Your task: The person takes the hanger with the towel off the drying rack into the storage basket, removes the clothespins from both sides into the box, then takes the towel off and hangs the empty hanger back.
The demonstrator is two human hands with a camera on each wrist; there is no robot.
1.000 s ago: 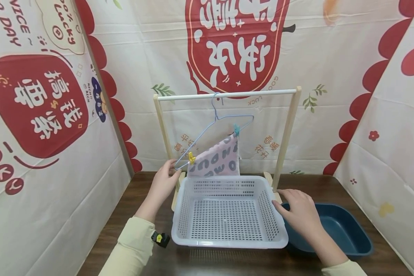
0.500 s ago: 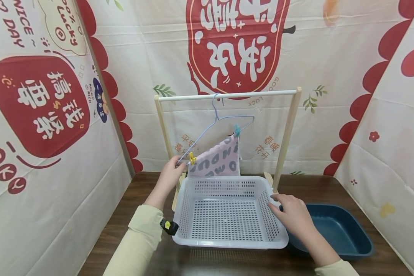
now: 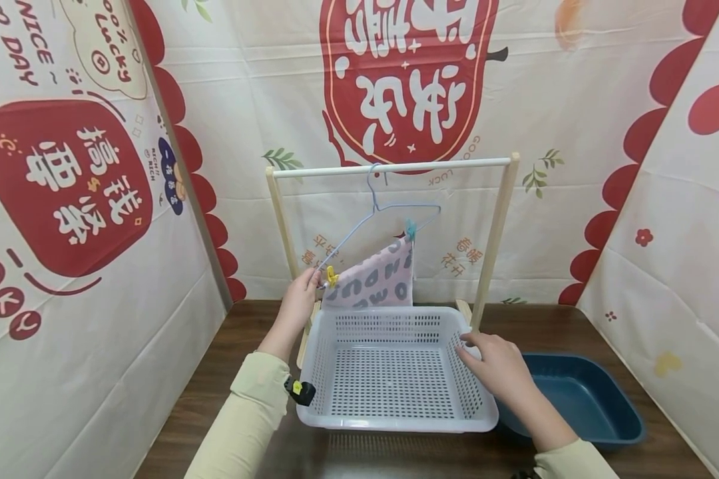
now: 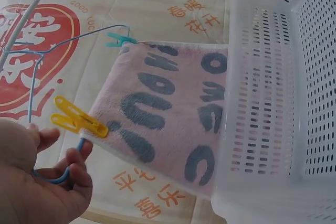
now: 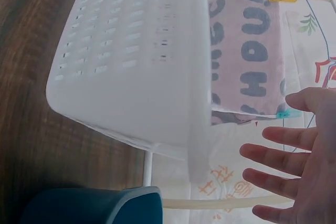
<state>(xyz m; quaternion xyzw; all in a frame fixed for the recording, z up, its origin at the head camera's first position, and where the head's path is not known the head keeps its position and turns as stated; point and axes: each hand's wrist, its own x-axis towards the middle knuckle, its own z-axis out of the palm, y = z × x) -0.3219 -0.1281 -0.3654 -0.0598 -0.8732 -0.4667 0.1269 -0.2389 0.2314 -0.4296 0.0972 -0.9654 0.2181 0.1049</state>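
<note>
A blue wire hanger hooks over the white bar of a wooden rack, its left end tilted low. My left hand grips that low corner, fingers curled round the wire in the left wrist view. A pink towel with grey letters is clipped on by a yellow clothespin beside my left hand and a teal clothespin at the far end. My right hand is over the right rim of the white basket, its fingers spread apart and holding nothing in the right wrist view.
The perforated basket stands in front of the rack and hides the towel's lower part. Right of it, a dark blue basin sits on the brown wooden table. Printed cloth walls enclose the back and both sides.
My left hand has moved slightly right and up, closing round the hanger's corner, which has risen a little. My right hand has shifted left toward the basket.
</note>
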